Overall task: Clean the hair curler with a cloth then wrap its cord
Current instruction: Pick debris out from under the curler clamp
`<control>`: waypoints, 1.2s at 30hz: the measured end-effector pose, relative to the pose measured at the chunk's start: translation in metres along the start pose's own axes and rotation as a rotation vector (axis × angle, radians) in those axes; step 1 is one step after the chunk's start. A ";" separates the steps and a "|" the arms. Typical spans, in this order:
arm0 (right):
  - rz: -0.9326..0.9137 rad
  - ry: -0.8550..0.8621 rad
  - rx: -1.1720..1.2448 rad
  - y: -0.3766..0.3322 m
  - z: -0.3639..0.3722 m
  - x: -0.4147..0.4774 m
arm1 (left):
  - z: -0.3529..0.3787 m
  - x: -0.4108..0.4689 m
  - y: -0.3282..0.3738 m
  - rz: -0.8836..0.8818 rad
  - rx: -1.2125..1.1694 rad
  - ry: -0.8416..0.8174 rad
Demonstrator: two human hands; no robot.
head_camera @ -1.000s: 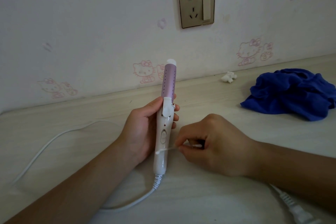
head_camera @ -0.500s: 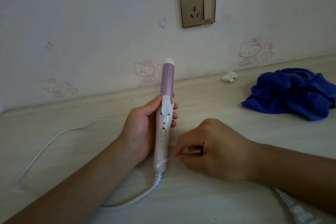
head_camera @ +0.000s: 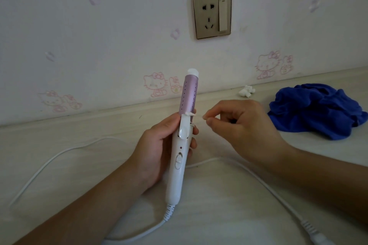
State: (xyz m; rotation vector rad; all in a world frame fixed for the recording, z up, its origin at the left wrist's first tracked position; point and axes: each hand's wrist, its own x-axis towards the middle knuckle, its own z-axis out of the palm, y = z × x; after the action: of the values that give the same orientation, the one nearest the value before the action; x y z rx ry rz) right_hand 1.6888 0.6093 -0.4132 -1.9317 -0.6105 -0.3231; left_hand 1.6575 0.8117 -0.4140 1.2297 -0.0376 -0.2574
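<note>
Curler [head_camera: 182,157] stands upright in left hand [head_camera: 157,151]; right hand [head_camera: 243,125] pinches swab [head_camera: 204,117].

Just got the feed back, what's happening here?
A person's left hand holds the hair curler upright, while the right hand pinches a cotton swab beside its clamp hinge. The blue cloth lies untouched on the table, and the cord trails loose, not yet wrapped.

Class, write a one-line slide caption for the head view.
Left hand holds hair curler upright; right hand pinches a cotton swab beside its clamp, blue cloth lying apart.
</note>
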 end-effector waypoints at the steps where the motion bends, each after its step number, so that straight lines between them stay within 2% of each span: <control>1: 0.004 0.010 -0.001 0.001 -0.001 0.001 | 0.000 0.000 0.000 -0.003 0.005 0.003; 5: -0.129 -0.080 -0.052 -0.006 -0.001 -0.003 | 0.001 -0.001 0.000 -0.003 -0.006 -0.005; 8: -0.092 -0.017 -0.063 -0.001 -0.003 0.002 | 0.001 -0.001 -0.001 0.007 0.024 0.001; 12: -0.142 -0.083 -0.050 -0.005 -0.003 0.000 | -0.001 -0.002 -0.001 0.008 0.017 -0.016; 16: -0.082 -0.056 -0.037 0.001 -0.003 0.001 | -0.002 -0.002 -0.002 0.024 0.055 -0.043; 27: -0.180 -0.068 -0.146 -0.002 -0.007 0.003 | -0.003 -0.004 -0.003 0.065 0.209 -0.035; 33: -0.026 0.070 -0.162 0.011 -0.025 0.022 | -0.005 -0.002 -0.004 0.075 0.242 -0.057; 36: -0.044 0.054 -0.186 0.014 -0.028 0.019 | -0.006 -0.001 -0.005 0.060 0.251 -0.051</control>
State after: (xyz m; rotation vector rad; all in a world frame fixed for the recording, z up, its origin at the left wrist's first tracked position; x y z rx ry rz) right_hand 1.7135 0.5840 -0.4029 -2.0817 -0.6056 -0.4725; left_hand 1.6565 0.8157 -0.4207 1.4686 -0.1542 -0.2363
